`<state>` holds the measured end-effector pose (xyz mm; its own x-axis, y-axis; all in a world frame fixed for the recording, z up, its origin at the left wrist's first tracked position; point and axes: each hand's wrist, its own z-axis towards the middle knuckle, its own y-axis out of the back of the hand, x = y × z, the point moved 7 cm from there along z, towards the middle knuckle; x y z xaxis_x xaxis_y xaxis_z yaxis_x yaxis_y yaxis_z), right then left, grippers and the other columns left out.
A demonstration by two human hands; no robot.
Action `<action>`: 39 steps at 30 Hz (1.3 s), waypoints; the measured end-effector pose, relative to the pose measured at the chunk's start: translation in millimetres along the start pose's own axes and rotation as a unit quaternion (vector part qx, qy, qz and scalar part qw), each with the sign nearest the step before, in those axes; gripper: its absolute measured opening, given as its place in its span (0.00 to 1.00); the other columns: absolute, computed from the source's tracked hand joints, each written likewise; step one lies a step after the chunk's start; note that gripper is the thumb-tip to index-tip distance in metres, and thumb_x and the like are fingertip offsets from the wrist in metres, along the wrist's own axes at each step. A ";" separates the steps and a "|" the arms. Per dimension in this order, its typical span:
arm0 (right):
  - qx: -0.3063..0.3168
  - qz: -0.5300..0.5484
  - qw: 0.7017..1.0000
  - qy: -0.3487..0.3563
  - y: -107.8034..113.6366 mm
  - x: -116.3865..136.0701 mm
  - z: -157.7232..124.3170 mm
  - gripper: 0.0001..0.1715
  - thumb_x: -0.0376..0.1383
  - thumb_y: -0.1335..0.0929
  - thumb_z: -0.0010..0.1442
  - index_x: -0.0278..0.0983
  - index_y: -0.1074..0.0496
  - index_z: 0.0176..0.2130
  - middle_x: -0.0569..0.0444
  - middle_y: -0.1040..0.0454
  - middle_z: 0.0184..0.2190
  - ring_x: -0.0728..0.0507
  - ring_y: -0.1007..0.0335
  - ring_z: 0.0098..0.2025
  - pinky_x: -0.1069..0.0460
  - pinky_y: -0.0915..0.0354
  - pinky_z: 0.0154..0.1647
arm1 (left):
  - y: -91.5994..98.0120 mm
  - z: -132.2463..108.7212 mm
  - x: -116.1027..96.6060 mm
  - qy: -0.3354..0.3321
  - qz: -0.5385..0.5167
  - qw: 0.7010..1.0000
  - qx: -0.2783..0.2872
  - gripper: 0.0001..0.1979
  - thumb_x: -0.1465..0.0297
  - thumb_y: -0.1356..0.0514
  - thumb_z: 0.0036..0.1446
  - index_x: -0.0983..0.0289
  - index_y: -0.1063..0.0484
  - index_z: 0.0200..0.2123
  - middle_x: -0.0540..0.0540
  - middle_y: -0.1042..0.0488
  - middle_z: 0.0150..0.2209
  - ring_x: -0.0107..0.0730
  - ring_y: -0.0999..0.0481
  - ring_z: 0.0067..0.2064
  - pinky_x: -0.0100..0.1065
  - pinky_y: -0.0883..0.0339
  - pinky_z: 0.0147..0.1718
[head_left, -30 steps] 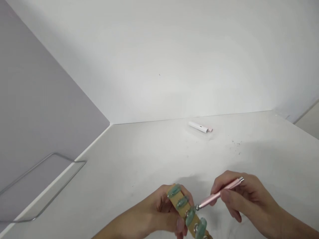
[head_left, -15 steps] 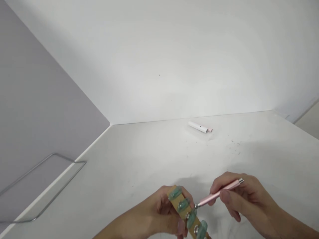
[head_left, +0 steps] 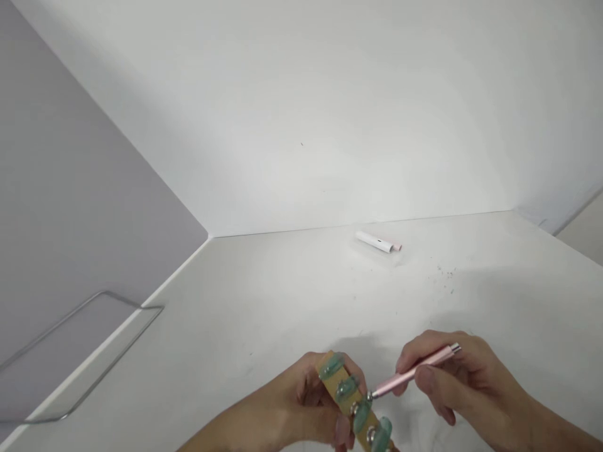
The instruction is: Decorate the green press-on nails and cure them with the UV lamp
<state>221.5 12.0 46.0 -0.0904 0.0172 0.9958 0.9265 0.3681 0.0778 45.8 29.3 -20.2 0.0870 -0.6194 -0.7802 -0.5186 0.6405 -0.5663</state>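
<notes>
In the head view, I see the left hand [head_left: 306, 414], grip closed on a tan strip [head_left: 333, 380] above the worktop [head_left: 273, 282]; four green ovals [head_left: 362, 417] show along it, its long axis slanting far left to near right. The right hand [head_left: 461, 376] pinches one pink pen [head_left: 392, 383], metal tip [head_left: 370, 396] pointing leftward at the third oval. One white stick [head_left: 374, 242] lies beyond.

White matte tabletop [head_left: 264, 282]. Near its back edge: slim white stick [head_left: 374, 242] with dark slot, pink tip [head_left: 397, 247] at right end. Dark specks [head_left: 446, 273] scattered right of that. Bent metal wire [head_left: 153, 307] overlaps left edge; contact unclear.
</notes>
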 end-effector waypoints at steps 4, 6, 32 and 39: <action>-0.003 0.004 1.000 0.005 1.7 1.1 0.7 0.14 0.43 0.34 0.70 0.40 0.21 0.39 0.55 0.25 0.28 0.51 0.43 0.23 0.56 0.43 0.23 | 3.3 0.5 2.3 0.002 -0.002 1.000 -0.003 0.13 0.72 0.26 0.54 0.66 0.22 0.41 0.55 0.24 0.28 0.32 0.22 0.33 0.32 0.24 0.35; 0.003 0.007 1.000 0.003 0.5 0.0 -0.2 0.13 0.43 0.34 0.70 0.40 0.21 0.40 0.56 0.27 0.27 0.51 0.43 0.23 0.56 0.43 0.23 | 3.3 0.5 1.8 0.002 -0.002 1.000 -0.002 0.13 0.72 0.26 0.54 0.66 0.22 0.41 0.55 0.25 0.27 0.31 0.22 0.32 0.32 0.24 0.35; -0.001 -0.044 0.999 0.010 0.7 -0.5 -4.2 0.13 0.45 0.33 0.70 0.45 0.20 0.42 0.55 0.24 0.33 0.51 0.42 0.23 0.56 0.40 0.24 | -3.7 -0.3 -4.2 0.014 0.009 1.000 -0.003 0.12 0.71 0.26 0.54 0.66 0.22 0.40 0.55 0.24 0.28 0.30 0.23 0.32 0.30 0.25 0.35; -0.012 -0.042 0.999 -0.010 1.4 -1.5 -5.1 0.14 0.47 0.33 0.69 0.45 0.20 0.43 0.54 0.23 0.35 0.51 0.40 0.23 0.56 0.37 0.24 | -5.1 -0.3 -5.3 0.016 0.013 1.000 -0.004 0.13 0.70 0.26 0.54 0.66 0.22 0.40 0.55 0.24 0.28 0.30 0.23 0.33 0.30 0.25 0.36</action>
<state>224.8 7.8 44.8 -0.1751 0.0056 0.9845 0.9236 0.3474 0.1623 47.8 29.2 -13.0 0.0465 -0.6165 -0.7860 -0.5278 0.6529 -0.5433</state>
